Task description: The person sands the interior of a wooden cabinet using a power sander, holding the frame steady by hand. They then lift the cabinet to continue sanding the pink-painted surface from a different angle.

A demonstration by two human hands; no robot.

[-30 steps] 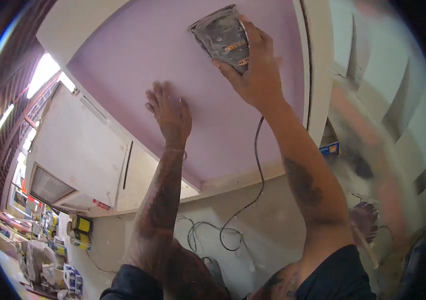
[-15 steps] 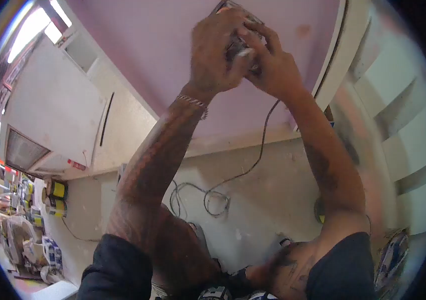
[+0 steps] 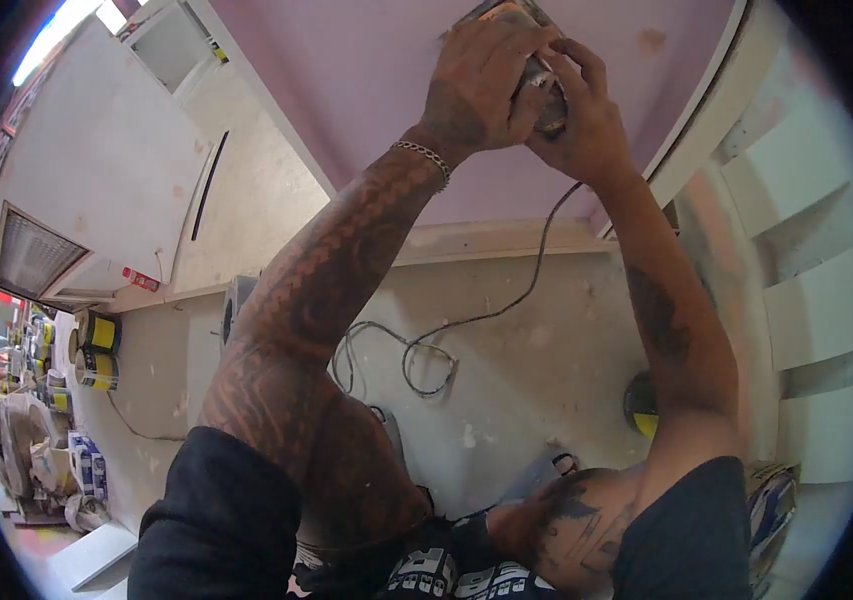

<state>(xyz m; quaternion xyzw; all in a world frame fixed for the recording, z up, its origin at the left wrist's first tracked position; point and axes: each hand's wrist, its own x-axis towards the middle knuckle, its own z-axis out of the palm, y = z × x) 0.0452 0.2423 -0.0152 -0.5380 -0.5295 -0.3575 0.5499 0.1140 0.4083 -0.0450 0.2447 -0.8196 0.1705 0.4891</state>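
Note:
Both hands grip a corded electric sander (image 3: 549, 112), its body dark and dusty with an orange part towards the top, held against the pale pink panel (image 3: 447, 215). My left hand (image 3: 487, 85) is wrapped over the orange upper part. Around the near end close the fingers of my right hand (image 3: 587, 125). Much of the tool is hidden behind the hands, its sanding face included. A dark power cord (image 3: 537, 270) runs down from it and loops on the floor.
A raised wooden edge (image 3: 487, 240) borders the pink panel. White cabinet pieces (image 3: 112, 140) stand at left, with paint cans (image 3: 99, 332) and bags below. Another can (image 3: 639, 405) sits by my right arm. Pale slatted boards (image 3: 807, 260) line the right side.
The view has shifted, so the panel, hands and sander appear farther right and slightly higher. Both hands keep their grip, with little visible movement across the panel.

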